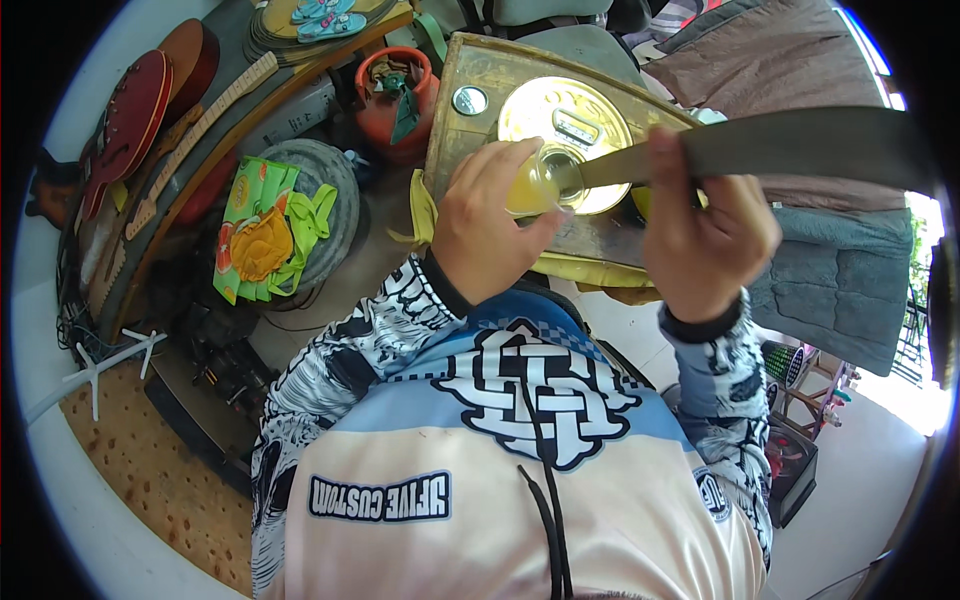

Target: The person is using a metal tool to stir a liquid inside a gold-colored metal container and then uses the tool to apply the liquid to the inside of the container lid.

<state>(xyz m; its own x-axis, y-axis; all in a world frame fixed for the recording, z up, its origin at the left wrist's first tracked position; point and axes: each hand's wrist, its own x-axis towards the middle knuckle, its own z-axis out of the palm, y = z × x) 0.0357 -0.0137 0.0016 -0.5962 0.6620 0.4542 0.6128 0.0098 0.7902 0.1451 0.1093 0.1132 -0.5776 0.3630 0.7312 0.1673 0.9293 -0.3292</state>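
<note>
My left hand [490,225] is closed round a small clear container with yellow contents [530,188], its round mouth turned to the right. In my right hand [705,225] is a long, flat dark-grey strip [800,150], gripped between fingers and thumb. The strip's narrow end meets the container's mouth; its broad end reaches to the right rim. Whether the tip is inside the container I cannot tell. Under both hands, on a worn wooden table [475,60], lies a large round gold-coloured tin [520,100], partly hidden. A small round lid [469,100] sits to its left.
A red bucket [425,135] holding cloths stands left of the table. Further left, green bags and an orange cloth [262,245] lie on a round grey stool [340,210]. Guitars [130,120] fill the far left. Grey padded bedding [830,270] lies at the right.
</note>
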